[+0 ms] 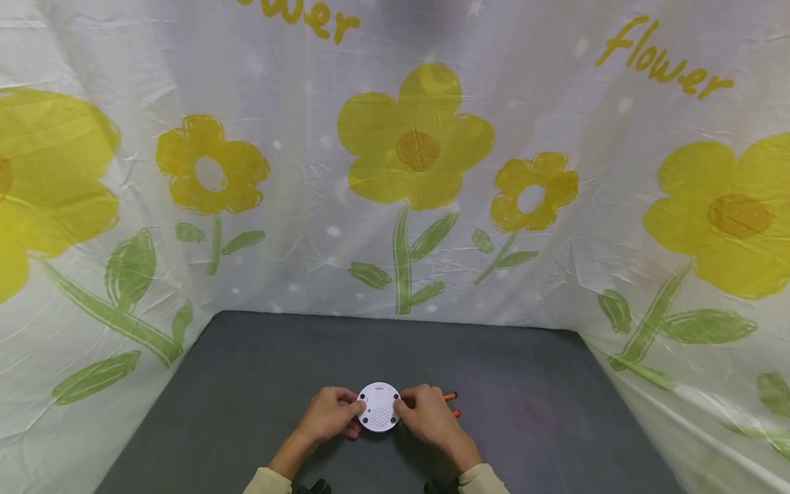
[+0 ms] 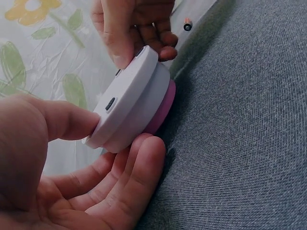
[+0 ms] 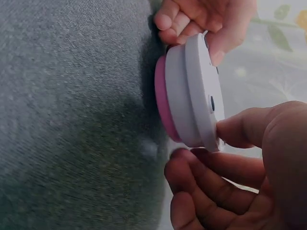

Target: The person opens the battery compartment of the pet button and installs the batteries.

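A round white device (image 1: pixel 379 412) with a cluster of small holes and several dark feet on its upward face is between my two hands. Its lower side is a pink disc (image 3: pixel 165 98), close over the dark cloth. My left hand (image 1: pixel 333 414) pinches the left edge, thumb on the holed face and fingers under the rim (image 2: pixel 122 148). From the right, my right hand (image 1: pixel 428 414) grips the opposite edge the same way, its thumb (image 3: pixel 244 127) pressing the face. The pink underside is mostly hidden in the head view.
Two small orange cylinders, like batteries (image 1: pixel 451 396), lie on the dark grey table (image 1: pixel 278 357) just right of my right hand. A white curtain (image 1: pixel 296 226) printed with yellow flowers hangs around the table's back and sides.
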`<state>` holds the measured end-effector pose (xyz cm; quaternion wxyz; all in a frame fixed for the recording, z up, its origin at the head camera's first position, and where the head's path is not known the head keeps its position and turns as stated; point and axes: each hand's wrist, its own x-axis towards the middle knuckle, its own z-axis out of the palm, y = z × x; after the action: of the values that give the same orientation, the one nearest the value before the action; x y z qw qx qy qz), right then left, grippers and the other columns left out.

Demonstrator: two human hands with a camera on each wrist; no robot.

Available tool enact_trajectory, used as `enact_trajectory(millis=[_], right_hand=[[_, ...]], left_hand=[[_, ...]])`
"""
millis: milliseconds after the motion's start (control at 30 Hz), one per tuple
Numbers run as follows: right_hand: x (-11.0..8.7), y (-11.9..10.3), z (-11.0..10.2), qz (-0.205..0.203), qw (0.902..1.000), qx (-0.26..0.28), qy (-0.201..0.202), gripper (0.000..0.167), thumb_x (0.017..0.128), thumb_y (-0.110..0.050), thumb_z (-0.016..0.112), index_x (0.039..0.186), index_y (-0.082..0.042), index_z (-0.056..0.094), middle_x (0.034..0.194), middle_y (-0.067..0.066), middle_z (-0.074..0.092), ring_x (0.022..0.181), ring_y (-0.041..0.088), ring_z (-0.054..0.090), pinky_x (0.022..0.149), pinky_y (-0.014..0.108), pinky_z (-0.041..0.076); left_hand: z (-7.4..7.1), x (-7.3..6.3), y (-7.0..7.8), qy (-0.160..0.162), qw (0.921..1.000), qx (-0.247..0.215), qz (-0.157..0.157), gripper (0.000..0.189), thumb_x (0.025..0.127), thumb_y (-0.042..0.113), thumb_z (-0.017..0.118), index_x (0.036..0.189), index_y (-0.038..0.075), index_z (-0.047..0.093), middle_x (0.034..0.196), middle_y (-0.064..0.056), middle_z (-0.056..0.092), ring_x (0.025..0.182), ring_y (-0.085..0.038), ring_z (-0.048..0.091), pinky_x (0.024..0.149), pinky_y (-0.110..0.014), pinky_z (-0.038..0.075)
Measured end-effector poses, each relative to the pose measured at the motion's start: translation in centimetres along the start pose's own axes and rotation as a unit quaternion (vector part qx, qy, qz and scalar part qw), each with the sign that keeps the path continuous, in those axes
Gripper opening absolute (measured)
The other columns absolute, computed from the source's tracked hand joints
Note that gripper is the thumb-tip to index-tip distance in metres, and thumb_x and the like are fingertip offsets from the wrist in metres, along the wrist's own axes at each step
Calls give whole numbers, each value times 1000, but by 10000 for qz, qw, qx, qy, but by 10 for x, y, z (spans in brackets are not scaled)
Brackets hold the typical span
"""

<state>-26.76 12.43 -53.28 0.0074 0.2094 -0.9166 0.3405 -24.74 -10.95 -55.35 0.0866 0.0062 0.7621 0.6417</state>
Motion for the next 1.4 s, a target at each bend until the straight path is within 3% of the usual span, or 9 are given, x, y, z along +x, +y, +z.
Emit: enact_trajectory(millis=[167, 233, 467, 667, 1000, 1400], right_hand=[[5, -6, -3, -505, 9959, -574, 491, 16, 91, -14, 77, 106, -8, 80, 95, 0, 79, 84, 12, 71, 77, 34, 60], [9, -10, -3, -694, 9929, -746, 609, 16, 90, -10, 78, 106, -9, 78, 96, 1, 77, 85, 13, 71, 77, 34, 61], [16, -27, -5, -1273, 9826, -1297, 375, 18, 90, -6, 83, 102, -13, 72, 96, -1, 72, 88, 12, 63, 75, 31, 57], [21, -33, 2, -1267, 9791, -1576, 201, 21, 89, -8, 85, 104, -13, 71, 97, -2, 74, 94, 16, 66, 79, 34, 59], [22, -40, 10, -1197, 9765, -1792, 93, 20, 92, -10, 85, 106, -12, 71, 97, 0, 73, 91, 15, 64, 76, 30, 58], [28, -44, 8, -1485, 9716, -1842, 35, 22, 88, -4, 82, 107, -9, 71, 95, 4, 71, 88, 18, 62, 76, 32, 57]], left_hand=[[-1, 1, -1, 10, 10000, -69, -43, 31, 97, 10, 71, 114, -16, 66, 77, -10, 76, 61, -17, 73, 57, -35, 65], [-1, 1, -2, 21, 10000, -56, -55, 31, 97, 10, 71, 114, -16, 66, 77, -9, 76, 61, -17, 73, 57, -34, 65], [1, 1, -5, -13, 9999, -134, -27, 28, 96, 10, 71, 110, -14, 67, 76, -9, 76, 60, -15, 72, 56, -32, 64], [2, 0, -6, -13, 9998, -158, -117, 27, 97, 11, 71, 110, -13, 67, 76, -8, 76, 63, -15, 72, 57, -30, 64], [3, -2, -2, 148, 9993, -33, -349, 22, 96, 8, 70, 104, -12, 70, 78, -10, 73, 63, -13, 69, 57, -29, 63], [4, -3, 0, 358, 9987, 294, -227, 18, 91, 10, 70, 97, -6, 74, 73, -6, 70, 60, -12, 66, 54, -26, 59]])
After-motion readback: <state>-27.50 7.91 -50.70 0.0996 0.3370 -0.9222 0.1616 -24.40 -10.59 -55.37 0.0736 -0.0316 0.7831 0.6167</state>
